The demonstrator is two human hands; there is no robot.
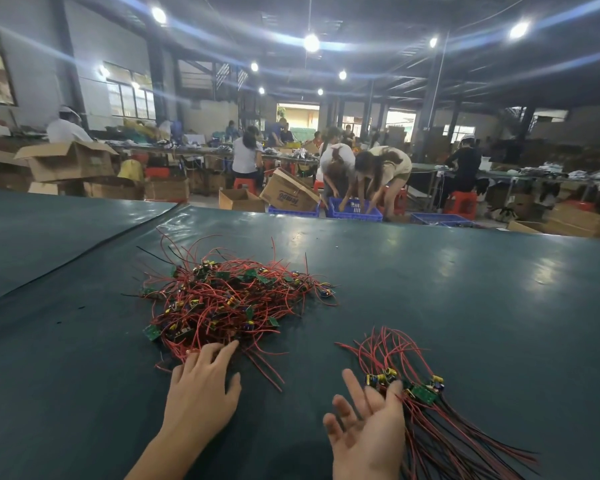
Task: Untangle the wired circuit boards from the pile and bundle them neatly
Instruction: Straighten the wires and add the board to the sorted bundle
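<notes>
A tangled pile (pixel 227 299) of small green circuit boards with red and black wires lies in the middle of the dark green table (pixel 465 306). My left hand (pixel 201 382) lies palm down at the pile's near edge, its straight fingers touching the wires. To the right lies a sorted bundle (pixel 420 393) of boards, their wires fanning away on both sides. My right hand (pixel 368 427) is palm up with spread fingers, just left of that bundle, its thumb against the boards.
A seam in the table cover (pixel 84 251) runs diagonally at the left. Beyond the table's far edge, people bend over blue crates (pixel 354 209) among cardboard boxes (pixel 288 195) and red stools.
</notes>
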